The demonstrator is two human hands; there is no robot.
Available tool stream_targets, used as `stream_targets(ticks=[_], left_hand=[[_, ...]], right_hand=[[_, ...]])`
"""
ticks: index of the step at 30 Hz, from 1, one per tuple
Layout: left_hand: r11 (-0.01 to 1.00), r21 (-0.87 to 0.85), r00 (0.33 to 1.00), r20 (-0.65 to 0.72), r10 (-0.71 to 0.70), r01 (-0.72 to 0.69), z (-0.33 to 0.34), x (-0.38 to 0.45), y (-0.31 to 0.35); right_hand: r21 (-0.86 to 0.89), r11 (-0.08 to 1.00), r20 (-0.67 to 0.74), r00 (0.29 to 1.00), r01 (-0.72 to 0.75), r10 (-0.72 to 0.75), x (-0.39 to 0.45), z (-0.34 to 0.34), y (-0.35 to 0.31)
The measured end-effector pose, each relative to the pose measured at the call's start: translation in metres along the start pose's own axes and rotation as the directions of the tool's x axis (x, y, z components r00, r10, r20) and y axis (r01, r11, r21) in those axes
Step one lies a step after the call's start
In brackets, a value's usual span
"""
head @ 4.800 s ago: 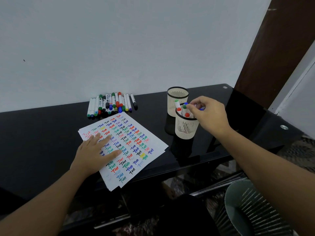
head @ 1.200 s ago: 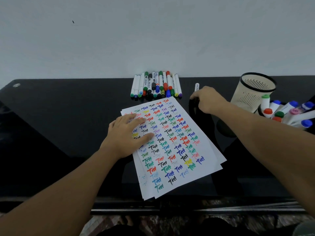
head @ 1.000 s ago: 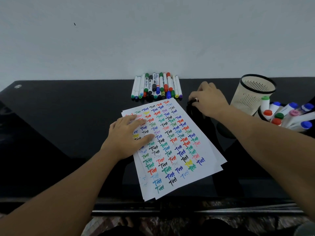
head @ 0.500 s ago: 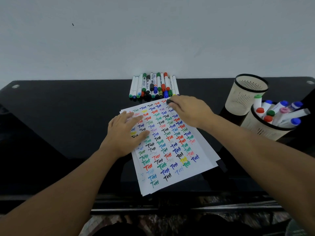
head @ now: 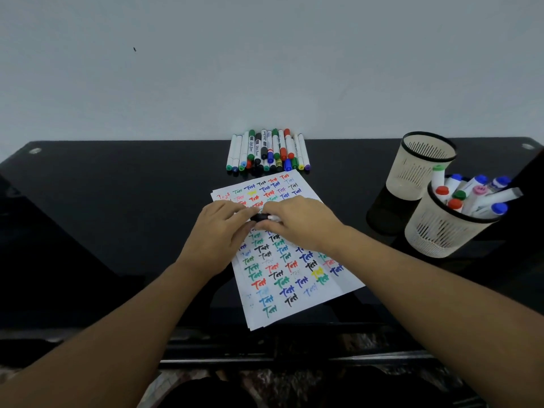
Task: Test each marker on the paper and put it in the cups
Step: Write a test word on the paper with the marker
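Both hands meet over the paper, left hand and right hand fingers gripping opposite ends of a black-capped marker lying left-to-right.

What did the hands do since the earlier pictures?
The right hand left the full cup, picked a black-capped marker off the table by the row, and brought it over the paper. The left hand lifted off the paper and took the cap end. Cups, row and paper stayed put.
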State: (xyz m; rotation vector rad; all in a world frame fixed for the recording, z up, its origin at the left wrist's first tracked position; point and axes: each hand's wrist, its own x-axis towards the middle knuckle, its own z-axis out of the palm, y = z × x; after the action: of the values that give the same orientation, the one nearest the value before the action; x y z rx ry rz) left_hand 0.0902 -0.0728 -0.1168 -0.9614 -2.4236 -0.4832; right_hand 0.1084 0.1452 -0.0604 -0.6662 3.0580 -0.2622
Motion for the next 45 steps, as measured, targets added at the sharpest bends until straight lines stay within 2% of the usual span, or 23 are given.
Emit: stream_targets(ticks=[3,6,9,11,13,15,16,17,20,24,28,33,36,40,45], left_hand=[[0.999,-0.009,0.999,0.024,-0.04,0.04,-0.001,0.0,0.001],[0.986,-0.027,0.983,0.081,-0.162,0.165,0.0,0.002,-0.001],[0.972,-0.038,0.967,0.121,-0.225,0.231,0.003,0.002,-0.005],[0.96,-0.067,0.957,0.127,-0.26,0.27,0.003,0.002,-0.005],[0.948,-0.092,0.946,0.142,-0.291,0.305,0.001,0.003,-0.003],[0.949,-0.11,0.951,0.129,-0.28,0.294,-0.002,0.003,0.0],[0.956,-0.112,0.959,0.115,-0.26,0.273,-0.004,0.002,0.002],[0.963,-0.104,0.965,0.105,-0.24,0.25,-0.005,0.001,0.003],[0.974,-0.051,0.967,0.143,-0.212,0.221,-0.012,0.002,0.015],[0.979,-0.008,0.932,0.306,-0.192,0.205,-0.018,0.001,0.04],[0.947,-0.05,0.865,0.424,-0.268,0.318,-0.013,-0.014,0.043],[0.924,-0.084,0.853,0.424,-0.305,0.372,-0.011,-0.015,0.042],[0.917,-0.086,0.847,0.426,-0.319,0.389,-0.013,-0.014,0.046],[0.916,-0.07,0.837,0.44,-0.327,0.395,-0.014,-0.014,0.046],[0.916,-0.06,0.836,0.436,-0.332,0.396,-0.014,-0.015,0.048]], right_hand=[[0.038,0.999,-0.012,0.999,-0.039,0.04,-0.002,0.002,-0.002],[0.282,0.951,0.014,0.992,-0.127,0.129,-0.013,-0.003,0.006],[0.37,0.906,0.0,0.975,-0.205,0.22,-0.026,-0.016,0.019],[0.56,0.781,-0.007,0.94,-0.278,0.34,-0.035,-0.022,0.027],[0.741,0.595,0.027,0.899,-0.311,0.437,-0.044,-0.025,0.031],[0.85,0.416,0.096,0.873,-0.322,0.479,-0.054,-0.025,0.038],[0.874,0.365,0.123,0.871,-0.322,0.476,-0.062,-0.024,0.04],[0.868,0.375,0.127,0.875,-0.326,0.467,-0.07,-0.02,0.042],[0.798,0.498,0.067,0.872,-0.338,0.485,-0.091,-0.006,0.048],[0.735,0.596,-0.02,0.868,-0.323,0.496,-0.102,-0.002,0.039],[0.818,0.509,-0.066,0.836,-0.267,0.545,-0.109,-0.002,0.027],[0.879,0.445,-0.17,0.759,-0.171,0.628,-0.125,0.012,0.027],[0.891,0.433,-0.181,0.77,-0.134,0.612,-0.139,0.021,0.031],[0.835,0.531,-0.232,0.781,-0.146,0.58,-0.15,0.025,0.031],[0.895,0.422,-0.162,0.773,-0.147,0.613,-0.155,0.026,0.033]])
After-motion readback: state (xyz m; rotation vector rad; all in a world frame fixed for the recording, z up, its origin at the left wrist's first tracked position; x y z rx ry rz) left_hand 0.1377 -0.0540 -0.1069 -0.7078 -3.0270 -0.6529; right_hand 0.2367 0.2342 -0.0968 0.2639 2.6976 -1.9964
